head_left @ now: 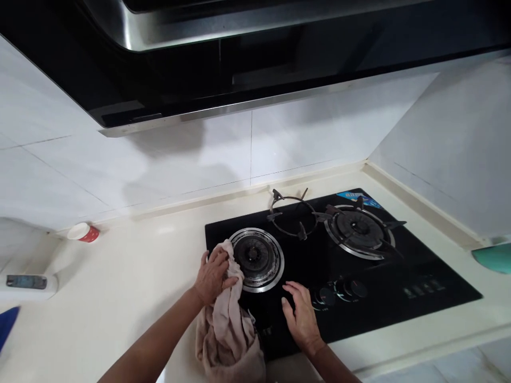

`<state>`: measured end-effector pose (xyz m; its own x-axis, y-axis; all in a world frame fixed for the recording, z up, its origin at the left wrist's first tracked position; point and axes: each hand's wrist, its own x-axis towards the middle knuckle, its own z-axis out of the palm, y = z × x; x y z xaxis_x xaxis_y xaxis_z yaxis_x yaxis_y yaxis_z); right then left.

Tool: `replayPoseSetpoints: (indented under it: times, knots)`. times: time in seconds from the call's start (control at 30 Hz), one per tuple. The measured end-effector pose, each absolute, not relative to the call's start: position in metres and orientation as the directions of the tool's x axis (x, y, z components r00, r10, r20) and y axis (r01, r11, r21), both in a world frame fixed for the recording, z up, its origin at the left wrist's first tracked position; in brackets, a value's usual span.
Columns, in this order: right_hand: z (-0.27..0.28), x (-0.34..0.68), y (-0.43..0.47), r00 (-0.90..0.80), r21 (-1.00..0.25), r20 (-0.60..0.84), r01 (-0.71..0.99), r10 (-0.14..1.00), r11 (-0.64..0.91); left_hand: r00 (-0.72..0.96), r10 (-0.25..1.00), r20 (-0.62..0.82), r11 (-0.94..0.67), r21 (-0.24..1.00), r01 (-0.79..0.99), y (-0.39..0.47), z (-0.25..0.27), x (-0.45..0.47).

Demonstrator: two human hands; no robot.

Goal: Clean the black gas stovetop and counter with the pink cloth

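Observation:
My left hand (213, 274) is closed on a pinkish-beige cloth (229, 319) and presses it onto the left edge of the black gas cooktop (307, 266). The cloth touches the side of the bare left burner (252, 254) and hangs in folds over the counter's front. My right hand (301, 314) rests on the cooktop's front, fingers stretched out and holding nothing, just left of the control knobs (343, 291). A loose pan support (293, 215) lies on the glass between the burners. The right burner (359, 229) has its own support on it.
A dark range hood (239, 64) overhangs the back of the cooktop. On the pale counter (131, 276) a red-and-white paper cup (83, 232) lies on its side near the wall. A white device (27, 286) is at the left, and something green (495, 259) at the right edge.

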<state>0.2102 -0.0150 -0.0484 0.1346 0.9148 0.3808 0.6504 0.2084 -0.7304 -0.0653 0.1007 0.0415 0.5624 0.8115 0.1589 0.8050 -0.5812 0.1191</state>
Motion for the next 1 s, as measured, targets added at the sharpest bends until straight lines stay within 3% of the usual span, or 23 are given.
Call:
replayPoseSetpoints:
  times: [0.23,0.37,0.5,0.7,0.87,1.0]
  knots:
    - [-0.046,0.208,-0.015,0.108,-0.734,0.354,0.647,0.929,0.204,0.613,0.781,0.123,-0.623,0.227,0.748,0.049,0.035,-0.037]
    - [-0.049,0.210,-0.017,0.148,-0.772,0.362,0.601,0.920,0.207,0.637,0.761,0.121,-0.632,0.357,0.688,0.029,0.035,-0.003]
    - [-0.053,0.211,-0.017,0.195,-0.811,0.356,0.551,0.914,0.198,0.537,0.840,0.078,-0.495,0.512,0.702,0.022,0.035,0.043]
    - [-0.063,0.216,-0.015,0.328,-0.886,0.300,0.445,0.896,0.134,0.496,0.857,-0.141,-0.262,0.709,0.654,0.048,0.033,0.104]
    - [-0.064,0.217,-0.015,0.417,-0.900,0.275,0.428,0.866,0.080,0.396,0.890,-0.225,-0.128,0.711,0.691,0.076,0.014,0.147]
    - [-0.058,0.214,-0.016,0.395,-0.885,0.307,0.454,0.866,0.107,0.289,0.924,-0.252,-0.046,0.676,0.735,0.111,0.007,0.178]
